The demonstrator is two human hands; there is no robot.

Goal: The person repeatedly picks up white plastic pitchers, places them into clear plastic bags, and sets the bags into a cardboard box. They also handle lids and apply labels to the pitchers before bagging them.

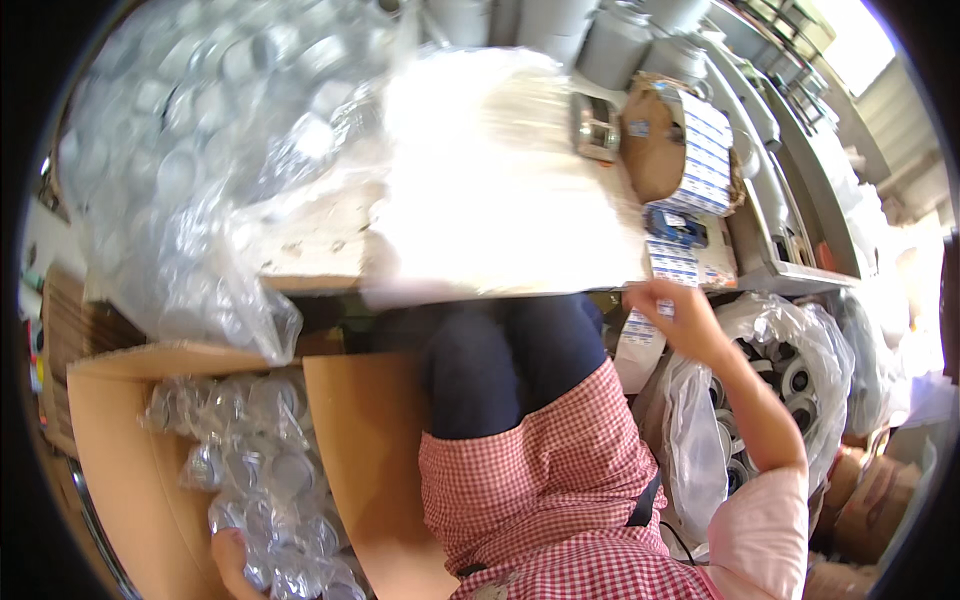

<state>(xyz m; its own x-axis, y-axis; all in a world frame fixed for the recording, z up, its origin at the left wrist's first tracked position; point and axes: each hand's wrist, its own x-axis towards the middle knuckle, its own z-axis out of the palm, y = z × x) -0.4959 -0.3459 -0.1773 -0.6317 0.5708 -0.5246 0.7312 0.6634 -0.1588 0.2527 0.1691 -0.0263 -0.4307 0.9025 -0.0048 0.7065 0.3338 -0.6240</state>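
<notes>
My left hand [229, 551] is at the lower left, inside an open cardboard box [367, 450]. It lies against several clear-bagged round pieces with grey-white ends [291, 472]; its fingers are partly hidden, so I cannot tell whether it grips one. At the front edge of the bench, my right hand [675, 319] has its fingers bent onto a strip of blue-and-white printed labels [641, 328]. That strip hangs over the edge. More of its labels [673, 261] lie flat on the bench just beyond the hand.
A glaring, plastic-covered white surface [495, 187] fills the bench's middle. A big clear bag of white pieces [202, 150] stands at left. Behind the labels are a tape dispenser [595, 127] and a torn carton [652, 142]. At right, a plastic-lined container [694, 450] holds round parts [796, 379].
</notes>
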